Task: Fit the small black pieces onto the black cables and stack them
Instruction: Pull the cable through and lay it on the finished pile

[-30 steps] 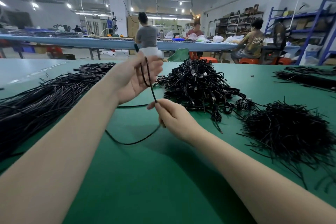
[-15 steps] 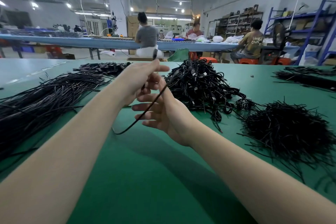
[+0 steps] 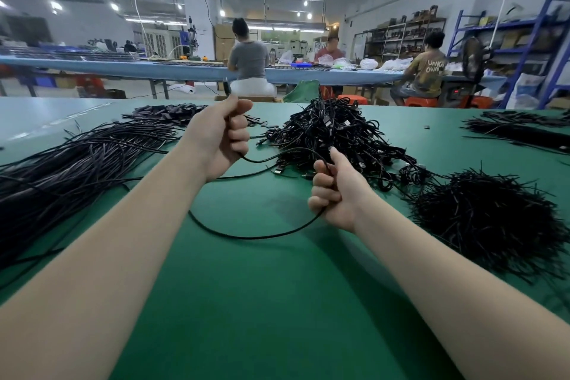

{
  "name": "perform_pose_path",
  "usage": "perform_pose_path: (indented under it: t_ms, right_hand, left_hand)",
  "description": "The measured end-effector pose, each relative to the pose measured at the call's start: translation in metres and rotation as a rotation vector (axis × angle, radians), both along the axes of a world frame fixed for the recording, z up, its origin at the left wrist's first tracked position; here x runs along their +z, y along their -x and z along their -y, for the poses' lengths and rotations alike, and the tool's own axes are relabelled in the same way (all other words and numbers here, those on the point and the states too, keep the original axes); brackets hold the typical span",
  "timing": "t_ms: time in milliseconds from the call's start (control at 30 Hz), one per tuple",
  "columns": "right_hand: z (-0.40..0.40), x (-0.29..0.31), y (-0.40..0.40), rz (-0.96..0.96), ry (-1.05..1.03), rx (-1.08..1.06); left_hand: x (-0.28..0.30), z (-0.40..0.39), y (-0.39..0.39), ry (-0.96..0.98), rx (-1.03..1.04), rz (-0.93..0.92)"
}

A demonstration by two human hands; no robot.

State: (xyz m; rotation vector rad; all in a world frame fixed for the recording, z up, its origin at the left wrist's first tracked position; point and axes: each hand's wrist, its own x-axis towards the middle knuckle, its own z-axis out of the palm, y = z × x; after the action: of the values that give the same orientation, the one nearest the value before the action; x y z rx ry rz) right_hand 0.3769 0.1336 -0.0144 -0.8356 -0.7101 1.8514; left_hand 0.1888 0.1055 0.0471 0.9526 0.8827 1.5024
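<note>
A green-topped counter [image 3: 277, 302] carries a long bundle of black cables [image 3: 61, 170] toward its left edge, a tangled cable heap [image 3: 336, 136] mid-counter, small black pieces [image 3: 172, 112] near the far edge, and short black strips [image 3: 484, 219] toward the right edge.

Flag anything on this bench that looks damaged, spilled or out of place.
Nothing stands out. Both hands, left and right, grip one intact cable that droops in a loop onto the green table.

The smooth matte desk [image 3: 277, 302] is plain green. The thin rubber-sheathed cable [image 3: 246, 236] looped across it is black, as are the tangled heap of finished cables [image 3: 336, 136] and the bristly pile of short strips [image 3: 484, 219].
</note>
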Motion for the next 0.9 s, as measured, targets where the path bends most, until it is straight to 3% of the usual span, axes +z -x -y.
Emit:
perform_pose_path:
  t_ms: [67,200,267,333,433,533,633,700,833,900]
  right_hand:
    - [0.0,0.001,-0.004,0.065,-0.062,0.008]
    - [0.005,0.009,0.003,0.103,-0.173,-0.025]
    - [0.011,0.015,0.012,0.105,-0.262,0.0]
    - [0.018,0.017,0.022,0.134,-0.395,0.076]
    - [0.027,0.005,0.034,0.27,-0.555,0.259]
    - [0.029,-0.012,0.038,0.435,-0.607,0.395]
    - [0.021,-0.011,0.029,0.581,-0.611,0.271]
    - [0.013,-0.006,0.019,0.704,-0.645,0.082]
    - [0.005,0.007,0.004,0.7,-0.657,-0.214]
    - [0.007,0.016,0.004,0.647,-0.71,-0.241]
  left_hand:
    - [0.002,0.006,0.006,0.047,-0.231,-0.021]
    - [-0.007,0.012,-0.005,0.238,-0.43,-0.733]
    - [-0.015,0.009,-0.016,0.299,-0.39,-0.859]
    - [-0.019,0.002,-0.021,0.242,-0.205,-0.723]
    - [-0.01,-0.004,-0.016,0.126,-0.027,-0.251]
    - [0.009,0.004,-0.007,0.01,-0.124,0.041]
    - [0.024,0.018,0.002,-0.083,-0.266,0.127]
    - [0.028,0.022,0.008,-0.094,-0.4,-0.039]
    - [0.013,0.021,-0.002,0.14,-0.445,-0.874]
    - [0.002,0.017,-0.015,0.242,-0.338,-0.974]
